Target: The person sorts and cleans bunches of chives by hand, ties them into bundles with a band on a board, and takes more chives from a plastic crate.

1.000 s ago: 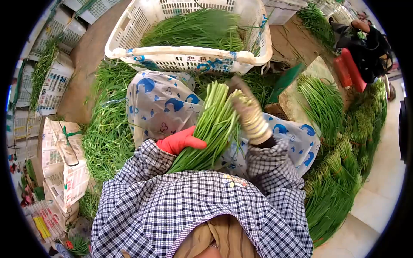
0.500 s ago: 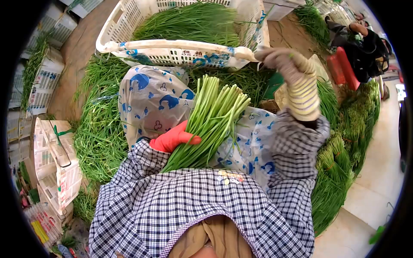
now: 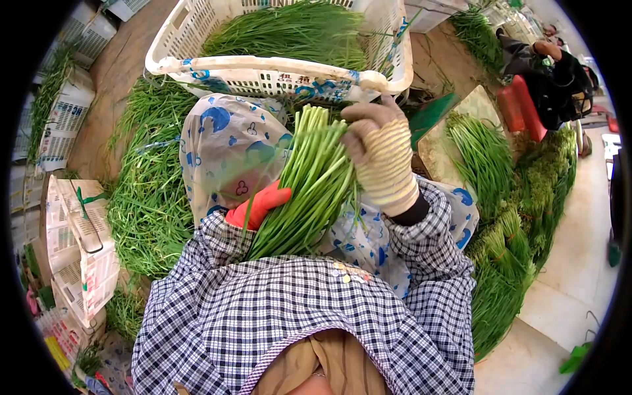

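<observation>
My left hand, in a red rubber glove, is wrapped round a thick bunch of long green stalks above my lap. The pale cut ends point up and away from me, and the leafy ends lie against my checked smock. My right hand, in a striped cream glove with brown fingers, is at the upper right side of the bunch. Its fingers are bent beside the stalk ends; whether they pinch a stalk is hidden. A patterned plastic sheet covers my legs.
A white crate holding more greens stands in front. Loose greens are heaped at left beside a pinkish crate. At right are a board with stalks, tied bundles, a red stool and another person.
My right hand swung out to the right of the bunch, then came back to its upper right side. My left hand still holds the bunch. The view has shifted slightly.
</observation>
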Available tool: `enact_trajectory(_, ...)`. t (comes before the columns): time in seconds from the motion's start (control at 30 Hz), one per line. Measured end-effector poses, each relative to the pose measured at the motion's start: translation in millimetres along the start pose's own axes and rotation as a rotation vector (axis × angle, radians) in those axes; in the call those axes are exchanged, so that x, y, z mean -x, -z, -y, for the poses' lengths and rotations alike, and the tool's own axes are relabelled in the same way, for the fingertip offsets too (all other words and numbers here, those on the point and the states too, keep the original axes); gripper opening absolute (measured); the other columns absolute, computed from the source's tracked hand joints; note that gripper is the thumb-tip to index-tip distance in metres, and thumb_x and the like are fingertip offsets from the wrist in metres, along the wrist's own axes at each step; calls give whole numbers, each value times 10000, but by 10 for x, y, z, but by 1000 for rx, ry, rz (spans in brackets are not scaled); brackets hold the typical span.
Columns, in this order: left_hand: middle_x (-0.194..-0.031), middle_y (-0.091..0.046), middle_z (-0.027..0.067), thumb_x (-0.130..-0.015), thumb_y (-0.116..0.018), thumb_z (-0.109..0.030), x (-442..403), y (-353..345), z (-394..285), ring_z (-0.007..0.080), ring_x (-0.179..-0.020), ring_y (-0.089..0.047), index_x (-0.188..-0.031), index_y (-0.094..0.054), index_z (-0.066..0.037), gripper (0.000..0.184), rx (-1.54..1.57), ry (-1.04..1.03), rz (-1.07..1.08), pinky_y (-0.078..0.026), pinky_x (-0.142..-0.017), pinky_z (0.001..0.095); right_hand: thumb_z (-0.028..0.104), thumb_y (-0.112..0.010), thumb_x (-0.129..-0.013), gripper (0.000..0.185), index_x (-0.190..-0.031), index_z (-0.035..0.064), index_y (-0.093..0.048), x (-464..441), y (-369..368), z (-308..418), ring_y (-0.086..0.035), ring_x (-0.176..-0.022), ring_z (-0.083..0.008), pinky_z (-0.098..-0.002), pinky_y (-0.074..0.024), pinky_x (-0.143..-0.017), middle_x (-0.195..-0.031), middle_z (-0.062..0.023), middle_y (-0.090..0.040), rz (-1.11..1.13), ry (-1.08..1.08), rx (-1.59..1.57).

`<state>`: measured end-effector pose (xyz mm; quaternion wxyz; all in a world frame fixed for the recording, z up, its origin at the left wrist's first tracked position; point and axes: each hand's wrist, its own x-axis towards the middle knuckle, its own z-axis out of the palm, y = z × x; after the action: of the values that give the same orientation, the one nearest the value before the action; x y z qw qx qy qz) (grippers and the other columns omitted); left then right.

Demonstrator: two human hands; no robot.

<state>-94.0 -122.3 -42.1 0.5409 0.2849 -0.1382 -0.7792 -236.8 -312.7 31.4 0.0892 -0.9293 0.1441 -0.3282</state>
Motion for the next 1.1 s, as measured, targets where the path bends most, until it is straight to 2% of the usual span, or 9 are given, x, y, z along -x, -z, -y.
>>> enact_trajectory(0.2, -1466, -397, 110, -801, -699, -386, 50, -29, -33, 222, -1307, -437, -1514, -211, -100, 910, -11, -34, -14, -357, -1082, 367, 161, -636, -867, 140, -858, 22, -638, 65, 74, -983, -620, -802, -330, -401, -498, -748, -907, -155, -648, -113, -396, 19)
enact_trajectory(0.27, -1454, -414, 109, -799, -700, -378, 91, -47, -55, 224, -1290, -456, -1504, -238, -91, 891, 12, -37, -70, -371, -1072, 368, 199, -653, -845, 186, -945, 42, -653, 131, 218, -1306, -622, -912, -338, -419, -495, -810, -1025, -162, -640, 106, -603, 274)
enact_trajectory(0.33, -1433, -441, 109, -793, -705, -365, 71, 39, -40, 224, -1269, -477, -1488, -275, -78, 866, 18, -43, -73, -386, -1060, 366, 200, -697, -809, 290, -1050, 47, -647, 72, 338, -1368, -600, -1027, -326, -426, -482, -889, -1120, -158, -630, 1007, -823, 745)
enact_trajectory(0.4, -1416, -460, 111, -795, -702, -349, 81, 43, -53, 223, -1252, -491, -1479, -293, -68, 844, 21, -67, -61, -395, -1050, 367, 201, -730, -798, 476, -1217, 44, -570, 441, 448, -1211, -571, -1123, -311, -419, -463, -965, -1263, -150, -577, 551, -441, 596)
enact_trajectory(0.47, -1381, -491, 107, -789, -710, -350, 34, -65, -60, 213, -1222, -511, -1460, -322, -57, 829, 36, -80, -81, -412, -1028, 357, 250, -729, -838, 728, -1434, 51, -361, 455, 410, -835, -535, -1197, -302, -391, -447, -999, -1389, -201, -467, 143, -868, -510)
enact_trajectory(0.53, -1331, -530, 96, -774, -722, -351, 14, -100, -142, 197, -1175, -537, -1433, -365, -48, 808, -65, -96, -79, -428, -1001, 341, 190, -645, -889, 688, -1476, 89, -301, 467, 249, -371, -560, -1124, -255, -362, -470, -954, -1336, -188, -504, 13, -868, -1183)
enact_trajectory(0.63, -1268, -573, 83, -777, -722, -297, -25, -92, -251, 183, -1132, -556, -1385, -424, -27, 729, -205, -62, -71, -432, -985, 321, -5, -586, -865, 665, -1469, 91, -325, 424, -269, 158, -613, -976, -128, -274, -505, -879, -1197, -92, -631, -65, -1004, -1389)
enact_trajectory(0.93, -1295, -559, 102, -732, -764, -306, -174, -112, -404, 207, -1173, -539, -1376, -435, -20, 777, -301, 28, 146, -413, -1010, 348, 252, -646, -926, 453, -1309, 58, -502, 41, -397, -51, -601, -1053, -152, -307, -499, -914, -1170, -45, -626, 248, -792, -1703)
enact_trajectory(1.1, -1234, -580, 99, -742, -738, -132, -248, -313, -525, 213, -1096, -577, -1439, -328, -21, 817, -848, -358, -201, -458, -934, 347, 622, -546, -874, 805, -1434, 83, -334, 218, -274, 221, -522, -1215, -240, -420, -416, -1042, -1348, -125, -511, -124, -705, -1703)
